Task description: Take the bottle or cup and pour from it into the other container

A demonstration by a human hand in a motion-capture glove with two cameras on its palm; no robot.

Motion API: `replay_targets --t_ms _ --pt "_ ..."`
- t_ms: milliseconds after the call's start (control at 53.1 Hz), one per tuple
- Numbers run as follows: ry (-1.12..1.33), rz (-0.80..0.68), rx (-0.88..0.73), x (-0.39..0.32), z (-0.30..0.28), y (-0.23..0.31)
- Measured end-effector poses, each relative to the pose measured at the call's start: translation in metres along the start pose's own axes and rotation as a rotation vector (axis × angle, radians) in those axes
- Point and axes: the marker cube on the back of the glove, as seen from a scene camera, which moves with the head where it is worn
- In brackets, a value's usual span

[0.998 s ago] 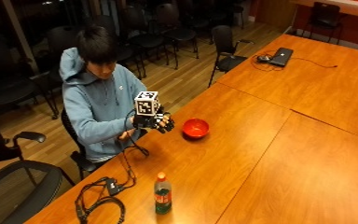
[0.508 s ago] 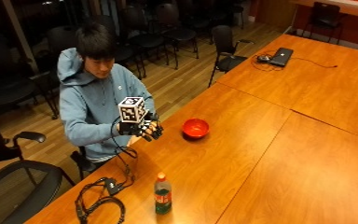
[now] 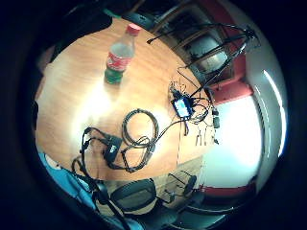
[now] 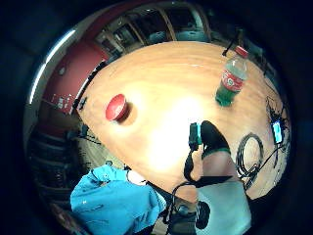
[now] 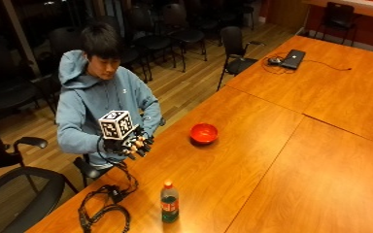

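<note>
bottle [image 5: 169, 202] upright on table [image 5: 290, 160], well apart from fingers [image 5: 140, 147]

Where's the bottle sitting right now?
In the outside view, the bottle stands upright near the table's near edge, beside the coiled cable, well apart from the red bowl and the gloved right hand.
</note>
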Motion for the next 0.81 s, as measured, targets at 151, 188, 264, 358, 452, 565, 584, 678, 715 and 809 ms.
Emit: replay_targets --t_ms 151,188,264,358,452,565,584,678,715,809 --pt "-0.045 0.036 0.058 0.024 0.007 0.004" --pt "-0.055 0.046 0.066 0.03 0.01 0.005" --pt "-0.076 0.064 0.078 0.039 0.013 0.005" --pt "-0.125 0.086 0.088 0.057 0.017 -0.001" --pt "-0.197 0.111 0.103 0.065 0.026 -0.001" --pt "-0.287 0.149 0.131 0.071 0.039 0.0" --pt "-0.299 0.149 0.132 0.073 0.041 -0.002" --pt "-0.401 0.171 0.15 0.081 0.048 -0.011" --pt "-0.444 0.185 0.166 0.081 0.053 -0.013" --pt "-0.546 0.2 0.177 0.089 0.061 -0.023"
